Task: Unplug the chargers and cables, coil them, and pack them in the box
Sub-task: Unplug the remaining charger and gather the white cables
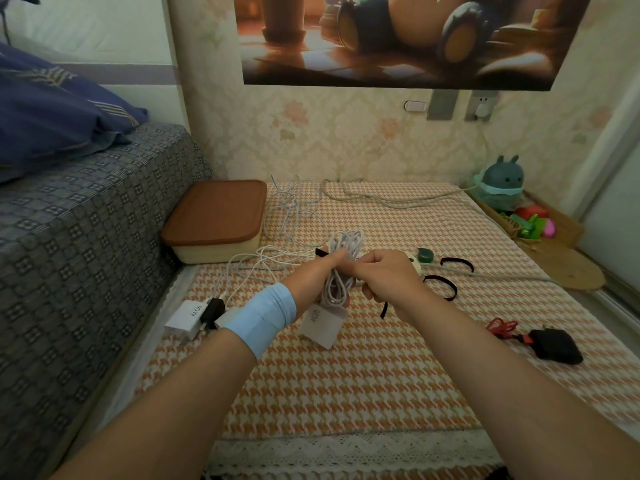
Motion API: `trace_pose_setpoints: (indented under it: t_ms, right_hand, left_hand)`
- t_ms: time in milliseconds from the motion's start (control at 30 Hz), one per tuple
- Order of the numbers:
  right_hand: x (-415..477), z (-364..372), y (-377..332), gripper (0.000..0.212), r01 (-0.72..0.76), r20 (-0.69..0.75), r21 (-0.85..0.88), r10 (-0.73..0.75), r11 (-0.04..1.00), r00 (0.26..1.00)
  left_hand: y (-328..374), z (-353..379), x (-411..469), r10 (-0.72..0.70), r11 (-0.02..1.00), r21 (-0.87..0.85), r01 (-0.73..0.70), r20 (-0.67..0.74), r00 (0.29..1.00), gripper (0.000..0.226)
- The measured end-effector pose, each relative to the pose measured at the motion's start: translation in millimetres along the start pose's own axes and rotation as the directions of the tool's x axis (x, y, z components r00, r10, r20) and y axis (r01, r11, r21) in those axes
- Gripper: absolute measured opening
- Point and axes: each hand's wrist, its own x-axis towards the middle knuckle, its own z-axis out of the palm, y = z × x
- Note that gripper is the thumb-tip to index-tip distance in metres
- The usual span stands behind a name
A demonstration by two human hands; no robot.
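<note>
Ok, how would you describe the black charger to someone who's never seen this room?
Start at the orange-and-white checked mat beside the bed. On the mat's right side, just right of the person's right forearm, lies the black charger. It alone has a bundled red cable, unlike the white charger near the bed.

Dim, warm, diffuse room light; shadows soft and faint on the orange-and-white houndstooth mat (346,382). The pale floral wallpaper (346,133) is lit evenly, no glare. The black plug-in charger (556,346) near the mat's right edge is crushed to a dark blob. Centre is sharpest: strands of the white coiled cable (341,242) gripped by left hand (311,271) and right hand (384,275) resolve. Wide-angle stretch bows the grey patterned bed cover (86,237) at left; corners smear.
</note>
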Motion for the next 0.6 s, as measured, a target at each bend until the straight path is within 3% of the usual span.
trace_pose_setpoints:
  t_ms: [167,433,600]
  right_hand:
    - [3,3,1,0.031,0.048,-0.029,-0.008,-0.048,0.999,0.998]
    - [2,7,4,0.036,0.083,-0.155,0.014,-0.08,0.996,0.985]
    - [-2,8,0,0.035,0.02,-0.109,0.144,-0.004,0.989,0.994]
  left_hand:
    - [0,10,1,0.034,0.997,0.072,-0.018,-0.216,0.976,0.053]
    - [-7,11,1,0.255,0.967,0.08,-0.242,-0.318,0.913,0.035]
    - [-3,11,1,0.228,0.973,0.117,-0.198,-0.393,0.891,0.044]
